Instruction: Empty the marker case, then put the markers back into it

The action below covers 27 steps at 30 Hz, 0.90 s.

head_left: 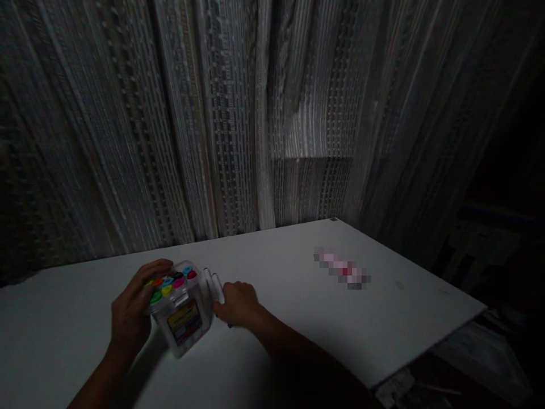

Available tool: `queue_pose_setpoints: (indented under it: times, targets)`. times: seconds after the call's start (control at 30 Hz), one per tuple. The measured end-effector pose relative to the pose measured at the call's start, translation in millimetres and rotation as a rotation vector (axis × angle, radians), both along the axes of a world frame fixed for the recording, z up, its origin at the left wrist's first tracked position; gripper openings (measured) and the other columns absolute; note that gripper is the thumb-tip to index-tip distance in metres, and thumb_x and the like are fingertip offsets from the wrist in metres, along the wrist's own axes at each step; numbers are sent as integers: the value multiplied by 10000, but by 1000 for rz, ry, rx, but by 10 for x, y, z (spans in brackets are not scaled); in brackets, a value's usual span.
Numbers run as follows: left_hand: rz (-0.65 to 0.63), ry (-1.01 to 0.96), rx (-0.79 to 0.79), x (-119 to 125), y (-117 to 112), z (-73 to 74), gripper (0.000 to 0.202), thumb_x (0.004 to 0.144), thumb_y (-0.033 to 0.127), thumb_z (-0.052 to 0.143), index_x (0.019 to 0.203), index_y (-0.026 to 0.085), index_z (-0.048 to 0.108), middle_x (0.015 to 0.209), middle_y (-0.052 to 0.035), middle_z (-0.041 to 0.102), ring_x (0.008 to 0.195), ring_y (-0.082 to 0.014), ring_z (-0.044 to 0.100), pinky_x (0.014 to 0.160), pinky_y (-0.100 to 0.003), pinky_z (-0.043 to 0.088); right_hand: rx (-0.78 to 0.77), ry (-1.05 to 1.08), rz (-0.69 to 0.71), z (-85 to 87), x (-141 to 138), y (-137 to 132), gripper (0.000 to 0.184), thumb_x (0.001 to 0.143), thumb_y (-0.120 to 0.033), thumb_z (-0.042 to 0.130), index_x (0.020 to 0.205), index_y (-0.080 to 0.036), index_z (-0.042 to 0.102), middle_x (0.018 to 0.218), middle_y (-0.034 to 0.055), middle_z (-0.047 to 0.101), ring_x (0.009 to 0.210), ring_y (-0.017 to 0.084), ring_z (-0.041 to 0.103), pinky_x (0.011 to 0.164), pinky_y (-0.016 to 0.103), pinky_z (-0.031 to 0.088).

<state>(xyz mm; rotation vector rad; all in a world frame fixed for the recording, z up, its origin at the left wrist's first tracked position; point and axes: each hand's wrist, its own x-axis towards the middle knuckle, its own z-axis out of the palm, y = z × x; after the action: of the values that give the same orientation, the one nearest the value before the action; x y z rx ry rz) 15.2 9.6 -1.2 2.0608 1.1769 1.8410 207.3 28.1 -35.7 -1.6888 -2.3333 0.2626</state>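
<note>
A clear plastic case (181, 301) was over the left part of the white table (276, 272), leaning a little; whether its base fully touched the tabletop could not be told. A label (184, 322) on its front had a yellow upper part, with red and dark blue around and below it. Dark lettering seemed to run across the yellow, but it was too small and dim to read, so no brand could be made out. Round marker caps (179, 282) crowded the top in green, yellow, orange, blue, black, pink and red; no writing was legible on them.

The left hand (133, 304) grasped the case at its upper left, fingers bent over the top edge. Just right of the case, the right hand (238, 304) had its fingers clenched about the nearer of two white rounded pieces (218, 288), whose nature was unclear. A small blue bit (230, 325) showed beneath that hand.

Farther right, well apart from both hands, lay a pink and red item (342, 268), pixelated past reading. Behind the table hung a grey patterned curtain (238, 113).
</note>
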Motion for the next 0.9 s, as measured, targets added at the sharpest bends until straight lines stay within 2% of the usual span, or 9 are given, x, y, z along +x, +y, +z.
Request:
queue_pose_setpoints:
  times: [0.53, 0.77, 0.9]
  targets:
    - [-32, 11, 27, 2, 9, -5, 277, 813, 328, 380, 908, 174, 590, 1040, -65, 584, 1028, -223, 534, 887, -315, 415, 7, 6, -8, -11, -7, 4, 432, 744, -466, 431, 942, -139, 634, 934, 156, 671, 862, 278, 635, 678, 367, 495]
    - [-17, -20, 4, -11, 32, -27, 285, 801, 370, 393, 891, 190, 595, 1030, -58, 590, 1018, -223, 538, 888, -327, 421, 3, -6, -13, -13, -5, 12, 432, 746, -469, 435, 949, -143, 633, 935, 147, 675, 861, 272, 638, 675, 362, 497]
    - [-54, -58, -25, -10, 38, -28, 272, 801, 363, 401, 888, 195, 596, 1041, -51, 584, 1032, -215, 530, 897, -309, 411, -1, -5, 1, -7, -5, 10, 426, 752, -460, 433, 949, -140, 633, 934, 151, 675, 862, 271, 638, 673, 359, 496]
